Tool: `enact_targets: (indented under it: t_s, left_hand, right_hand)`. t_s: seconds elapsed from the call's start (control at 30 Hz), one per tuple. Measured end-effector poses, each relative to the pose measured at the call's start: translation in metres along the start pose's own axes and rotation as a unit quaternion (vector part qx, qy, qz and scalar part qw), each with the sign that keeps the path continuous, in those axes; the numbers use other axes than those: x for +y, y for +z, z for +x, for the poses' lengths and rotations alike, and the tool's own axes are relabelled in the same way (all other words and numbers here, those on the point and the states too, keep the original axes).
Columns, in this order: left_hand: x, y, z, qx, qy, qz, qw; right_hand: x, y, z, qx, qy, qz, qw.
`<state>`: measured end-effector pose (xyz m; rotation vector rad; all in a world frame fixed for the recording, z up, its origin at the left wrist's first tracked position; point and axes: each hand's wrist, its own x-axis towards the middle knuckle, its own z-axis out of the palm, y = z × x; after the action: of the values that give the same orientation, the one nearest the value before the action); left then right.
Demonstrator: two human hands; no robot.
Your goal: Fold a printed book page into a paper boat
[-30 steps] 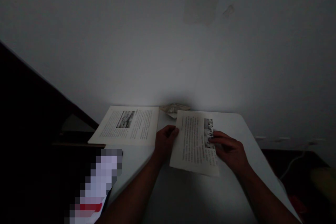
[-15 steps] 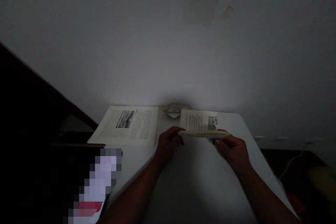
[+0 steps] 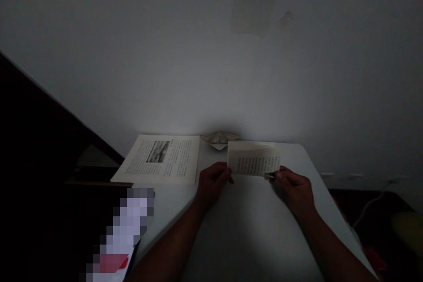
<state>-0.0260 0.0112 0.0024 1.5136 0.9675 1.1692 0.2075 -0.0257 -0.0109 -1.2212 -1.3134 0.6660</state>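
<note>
A folded sheet of printed paper [image 3: 251,158] is held between my two hands above the white table. Its near face shows rows of text, and a small dark patch shows at the lower right corner. My left hand [image 3: 212,183] pinches the lower left edge, with the other fingers curled. At the lower right corner, the thumb and fingers of my right hand [image 3: 295,187] are closed on the paper. Behind the sheet, against the wall, stands a folded paper boat [image 3: 220,139].
Flat printed pages [image 3: 180,163] with a picture lie at the table's back left. The white table [image 3: 244,233] meets a grey wall [image 3: 185,75]. A blurred-out bright object [image 3: 122,229] is at the lower left. A pale cable [image 3: 366,207] hangs to the right.
The raised flap, seen edge-on before, has swung up and away from me. Its text now faces me and covers the lower layer's picture. Both hands stay almost in place.
</note>
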Motion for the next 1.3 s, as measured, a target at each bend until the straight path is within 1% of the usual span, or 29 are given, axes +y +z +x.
enact_targets:
  t_s: [0.2,0.33,0.47,0.77,1.0,1.3]
  left_hand:
    - [-0.0017,0.001,-0.0014,0.008,-0.003,0.018,1.0]
    - [-0.0012,0.0017,-0.0018,0.02,0.005,0.024,0.999]
    - [-0.0019,0.0029,-0.0018,0.035,-0.006,0.027,0.999]
    - [-0.0008,0.0045,-0.0023,0.048,0.0,0.035,0.998]
    - [-0.0003,0.0048,-0.002,0.04,0.005,0.041,0.998]
    - [-0.0009,0.0053,-0.0026,0.04,0.008,0.037,0.998]
  right_hand:
    - [-0.0017,0.002,0.0,0.033,0.003,-0.003,0.999]
    - [-0.0027,0.0033,-0.0002,0.04,-0.002,-0.001,0.999]
    - [-0.0053,0.0043,-0.0004,0.047,-0.003,-0.004,0.999]
    - [-0.0055,0.0062,-0.0008,0.07,-0.01,-0.007,0.997]
    - [-0.0027,0.0049,-0.0017,0.064,-0.011,-0.009,0.998]
    - [-0.0083,0.0072,-0.0008,0.067,-0.004,-0.011,0.998]
